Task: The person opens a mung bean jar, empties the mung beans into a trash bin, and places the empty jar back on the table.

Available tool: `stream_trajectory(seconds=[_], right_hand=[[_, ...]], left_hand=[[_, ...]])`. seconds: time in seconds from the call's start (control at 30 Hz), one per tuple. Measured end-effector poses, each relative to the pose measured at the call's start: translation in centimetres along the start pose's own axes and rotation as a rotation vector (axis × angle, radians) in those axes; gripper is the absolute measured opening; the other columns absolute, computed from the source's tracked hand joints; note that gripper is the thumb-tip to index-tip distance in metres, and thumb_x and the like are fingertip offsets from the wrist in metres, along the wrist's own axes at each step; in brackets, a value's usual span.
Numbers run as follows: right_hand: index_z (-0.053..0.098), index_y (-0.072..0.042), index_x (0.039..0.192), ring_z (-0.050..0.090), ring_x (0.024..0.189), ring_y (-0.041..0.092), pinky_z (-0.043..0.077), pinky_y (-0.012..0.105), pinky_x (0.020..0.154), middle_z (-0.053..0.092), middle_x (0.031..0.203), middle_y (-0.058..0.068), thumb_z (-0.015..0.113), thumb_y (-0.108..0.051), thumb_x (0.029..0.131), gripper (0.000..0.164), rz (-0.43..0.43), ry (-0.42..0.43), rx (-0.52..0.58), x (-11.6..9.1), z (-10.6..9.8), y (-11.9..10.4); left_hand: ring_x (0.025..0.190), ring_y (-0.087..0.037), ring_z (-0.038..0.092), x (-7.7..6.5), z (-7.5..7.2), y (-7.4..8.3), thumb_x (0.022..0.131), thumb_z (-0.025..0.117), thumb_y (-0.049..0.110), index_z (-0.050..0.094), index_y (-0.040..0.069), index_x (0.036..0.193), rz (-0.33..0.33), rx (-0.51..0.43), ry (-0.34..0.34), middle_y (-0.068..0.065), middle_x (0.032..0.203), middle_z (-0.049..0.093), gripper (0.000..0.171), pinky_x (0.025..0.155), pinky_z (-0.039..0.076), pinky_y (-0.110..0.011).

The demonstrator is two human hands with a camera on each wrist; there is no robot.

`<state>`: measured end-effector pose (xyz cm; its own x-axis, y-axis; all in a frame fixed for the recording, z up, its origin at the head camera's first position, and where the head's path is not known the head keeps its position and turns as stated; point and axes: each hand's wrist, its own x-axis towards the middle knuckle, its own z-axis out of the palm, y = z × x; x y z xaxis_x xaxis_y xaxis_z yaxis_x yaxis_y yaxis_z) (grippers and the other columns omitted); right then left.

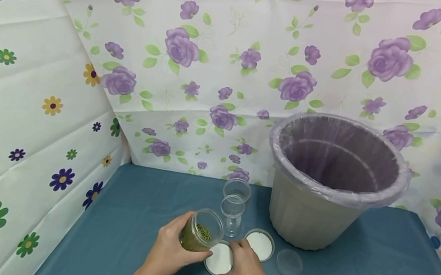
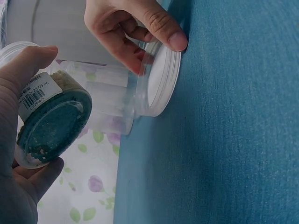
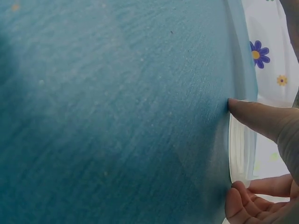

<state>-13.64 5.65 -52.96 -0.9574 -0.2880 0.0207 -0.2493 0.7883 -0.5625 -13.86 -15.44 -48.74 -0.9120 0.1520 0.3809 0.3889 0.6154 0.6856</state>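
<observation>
My left hand (image 1: 169, 248) grips a clear plastic jar (image 1: 191, 239) part-filled with small green beans (image 1: 203, 232), tilted with its open mouth up and to the right. In the left wrist view a white barcode label (image 2: 39, 95) shows on the jar's side, close to its base. Low on the table, my right hand (image 1: 246, 273) holds a round clear-rimmed lid (image 1: 220, 260) with a white lining, thumb and fingers at opposite edges. The same lid (image 3: 237, 151) lies flat against the blue cloth in the right wrist view. The jar is just left of this lid.
Behind the hands stand two clear jars (image 1: 233, 227), (image 1: 237, 189). Right of the right hand lie a second white-lined lid (image 1: 260, 245) and a clear disc (image 1: 289, 263). A large lined bin (image 1: 299, 214) stands at the back right on the blue tablecloth (image 1: 140, 197).
</observation>
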Motion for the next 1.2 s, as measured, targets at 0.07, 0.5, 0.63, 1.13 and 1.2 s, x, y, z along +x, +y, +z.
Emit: stream_trajectory(seconds=[0.07, 0.5, 0.63, 1.13, 1.2], right_hand=[[0.059, -0.003, 0.120, 0.059, 0.092, 0.020, 0.054, 0.039, 0.078, 0.056, 0.106, 0.008, 0.087, -0.046, 0.053, 0.085, 0.010, -0.006, 0.006, 0.0, 0.0, 0.0], [0.062, -0.004, 0.117, 0.060, 0.089, 0.017, 0.054, 0.033, 0.071, 0.062, 0.103, 0.007, 0.082, -0.045, 0.064, 0.070, -0.044, 0.046, 0.010, -1.3, -2.5, 0.0], [0.068, -0.009, 0.106, 0.057, 0.076, 0.007, 0.047, 0.022, 0.059, 0.063, 0.089, -0.002, 0.077, -0.038, 0.074, 0.044, -0.068, 0.111, -0.020, -1.8, -5.3, -0.9], [0.071, -0.022, 0.101, 0.063, 0.077, -0.001, 0.052, 0.015, 0.060, 0.069, 0.096, -0.009, 0.068, -0.020, 0.086, 0.016, -0.121, 0.336, 0.013, -4.1, -15.9, -3.0], [0.072, -0.022, 0.100, 0.063, 0.079, -0.001, 0.052, 0.015, 0.060, 0.069, 0.095, -0.009, 0.067, -0.019, 0.086, 0.015, -0.164, 0.378, -0.016, -4.4, -17.3, -3.3]], left_hand=[[0.103, 0.004, 0.056, 0.0, 0.0, 0.0, 0.057, 0.085, 0.051, 0.045, 0.042, 0.129, 0.001, -0.004, 0.001, 0.024, 0.117, 0.054, 0.082, 0.081, 0.055, -0.025], [0.106, -0.005, 0.059, 0.2, -0.4, 0.3, 0.060, 0.081, 0.054, 0.044, 0.036, 0.132, 0.007, -0.005, 0.048, 0.016, 0.120, 0.056, 0.083, 0.083, 0.055, -0.030], [0.109, -0.008, 0.058, 0.6, -0.9, 1.0, 0.059, 0.080, 0.059, 0.045, 0.036, 0.132, -0.024, -0.006, 0.132, 0.015, 0.121, 0.056, 0.084, 0.084, 0.055, -0.033], [0.108, -0.008, 0.059, 2.3, -3.2, 5.4, 0.058, 0.082, 0.053, 0.049, 0.036, 0.129, 0.025, -0.139, 0.207, 0.013, 0.117, 0.059, 0.080, 0.086, 0.055, -0.033], [0.108, -0.009, 0.059, 2.7, -3.7, 6.2, 0.059, 0.083, 0.051, 0.049, 0.035, 0.130, 0.043, -0.161, 0.214, 0.013, 0.117, 0.059, 0.080, 0.086, 0.055, -0.033]])
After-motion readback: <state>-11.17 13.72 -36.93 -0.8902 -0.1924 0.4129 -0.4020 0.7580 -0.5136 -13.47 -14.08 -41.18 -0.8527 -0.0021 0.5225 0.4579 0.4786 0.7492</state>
